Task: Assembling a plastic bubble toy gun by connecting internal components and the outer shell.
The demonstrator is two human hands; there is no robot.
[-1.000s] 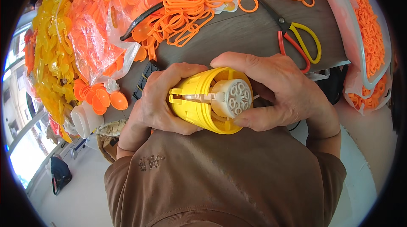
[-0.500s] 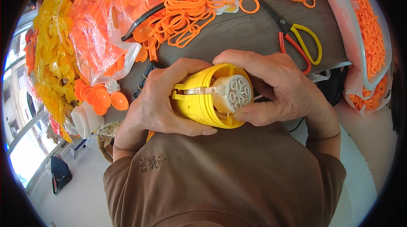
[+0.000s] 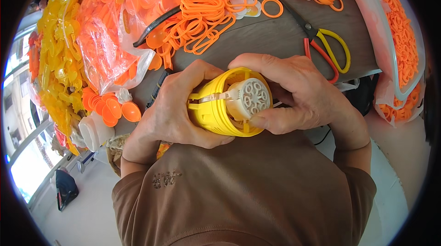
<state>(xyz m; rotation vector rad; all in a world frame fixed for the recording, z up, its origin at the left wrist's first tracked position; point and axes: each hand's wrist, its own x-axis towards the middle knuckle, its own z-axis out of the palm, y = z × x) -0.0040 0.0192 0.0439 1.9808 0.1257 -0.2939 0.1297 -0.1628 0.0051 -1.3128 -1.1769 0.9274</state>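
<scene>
Above my lap I hold a yellow ribbed plastic cylinder (image 3: 212, 115) lying on its side, its open end toward the right. My left hand (image 3: 177, 108) is wrapped round its left part, thumb along the near side. Inside the open end sits a cream-coloured round head (image 3: 254, 97) with several small rings on its face, joined to a pale strip along the cylinder's slot. My right hand (image 3: 294, 92) grips the open end, fingers over the far rim and thumb against the near edge of the ringed head. Some of the right fingers are hidden behind the cylinder.
Scissors (image 3: 317, 32) with one red and one yellow handle lie beyond my right hand. Orange plastic loops (image 3: 202, 5), bagged orange parts (image 3: 103, 48) and yellow parts (image 3: 57, 53) cover the far left. Orange discs (image 3: 131, 111) lie near my left arm. A bag of orange pieces (image 3: 400, 39) stands right.
The cylinder has shifted very slightly left and up, and my right thumb has moved a little left along the ringed head's edge. Both hands keep their hold.
</scene>
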